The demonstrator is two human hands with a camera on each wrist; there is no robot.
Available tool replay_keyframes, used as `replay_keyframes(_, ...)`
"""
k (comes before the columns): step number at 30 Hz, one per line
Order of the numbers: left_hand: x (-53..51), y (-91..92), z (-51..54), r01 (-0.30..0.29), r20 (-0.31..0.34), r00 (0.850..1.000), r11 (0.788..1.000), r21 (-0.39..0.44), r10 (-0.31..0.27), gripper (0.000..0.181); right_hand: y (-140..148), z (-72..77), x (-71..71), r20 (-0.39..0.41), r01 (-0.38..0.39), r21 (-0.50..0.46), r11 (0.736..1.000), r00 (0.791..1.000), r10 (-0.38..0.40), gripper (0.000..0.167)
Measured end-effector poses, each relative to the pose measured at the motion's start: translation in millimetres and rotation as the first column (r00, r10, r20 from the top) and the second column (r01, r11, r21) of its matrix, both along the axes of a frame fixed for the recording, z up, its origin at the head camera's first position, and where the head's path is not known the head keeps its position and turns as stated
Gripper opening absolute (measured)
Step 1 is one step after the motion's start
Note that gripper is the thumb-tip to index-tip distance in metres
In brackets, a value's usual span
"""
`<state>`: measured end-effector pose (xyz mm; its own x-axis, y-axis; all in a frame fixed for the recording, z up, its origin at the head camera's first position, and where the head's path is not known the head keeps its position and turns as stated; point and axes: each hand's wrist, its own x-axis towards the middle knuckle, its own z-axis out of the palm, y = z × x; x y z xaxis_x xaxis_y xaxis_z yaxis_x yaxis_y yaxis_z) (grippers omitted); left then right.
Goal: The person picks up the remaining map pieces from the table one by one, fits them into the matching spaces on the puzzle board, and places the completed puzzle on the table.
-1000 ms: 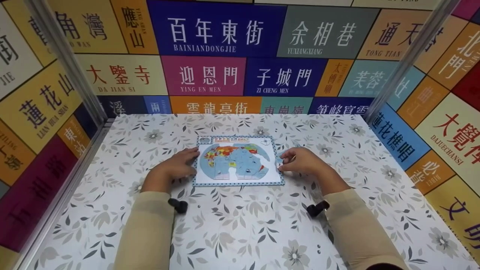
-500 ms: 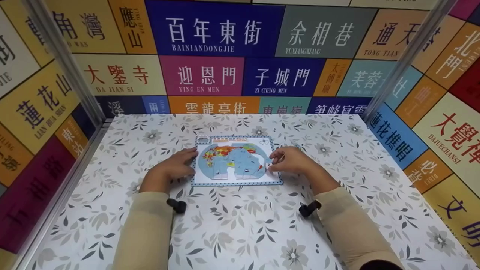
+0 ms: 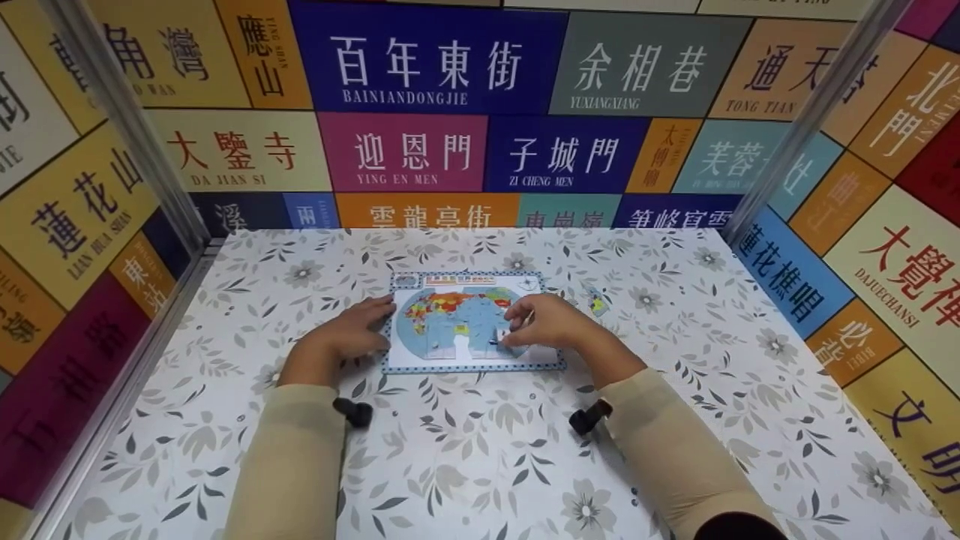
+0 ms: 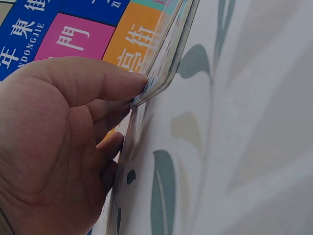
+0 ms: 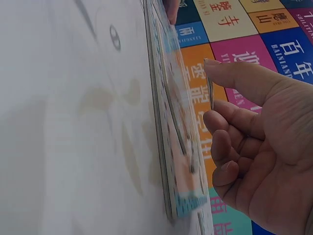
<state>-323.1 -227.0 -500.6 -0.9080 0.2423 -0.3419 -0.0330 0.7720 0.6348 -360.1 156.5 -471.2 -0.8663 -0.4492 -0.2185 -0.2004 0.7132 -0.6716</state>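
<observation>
A world map puzzle board [image 3: 405, 358] with a dotted blue border lies flat on the table, with white gaps at its lower middle and right. My left hand [image 3: 341, 336] rests at the board's left edge; in the left wrist view, the thumb of that hand [image 4: 63, 132] lies on the board's corner [image 4: 164, 81]. Above the right part of the map, my right hand [image 3: 551, 324] pinches a small puzzle piece [image 3: 502, 335]. Seen edge-on in the right wrist view, the thin piece [image 5: 209, 85] stands between thumb and fingertips of the right hand [image 5: 264, 132].
Another small coloured piece [image 3: 598, 302] lies on the flower-patterned table [image 3: 465, 465], right of the board and behind my right forearm. Panels with large characters [image 3: 420, 60] line the back and both sides.
My right hand has moved left from the board's right edge to over the map, carrying the piece. The coloured piece on the table has come into view. My left hand has stayed at the left edge.
</observation>
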Motion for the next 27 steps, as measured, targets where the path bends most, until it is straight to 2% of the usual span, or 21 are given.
replay_keyframes(5,-0.3,0.5,1.3,-0.005,0.009,1.0,1.0,0.003,0.005,0.082,-15,-1.2,1.3,-0.005,-0.055,-0.011,0.998,0.998,0.055,0.042)
replay_keyframes(13,-0.9,0.5,0.8,0.0,-0.002,1.0,1.0,-0.016,0.0,0.08,-39,-3.4,4.9,0.027,-0.087,-0.041,0.995,0.996,0.088,0.041)
replay_keyframes(19,0.3,1.6,-0.4,-0.011,-0.007,1.0,1.0,0.0,0.011,0.08,-54,-3.7,6.4,0.002,-0.126,-0.041,0.991,0.992,0.127,0.041)
replay_keyframes(27,1.5,1.0,2.1,-0.016,-0.002,1.0,1.0,0.014,0.016,0.083,-68,-4.4,6.5,0.027,-0.092,-0.048,0.995,0.995,0.094,0.037)
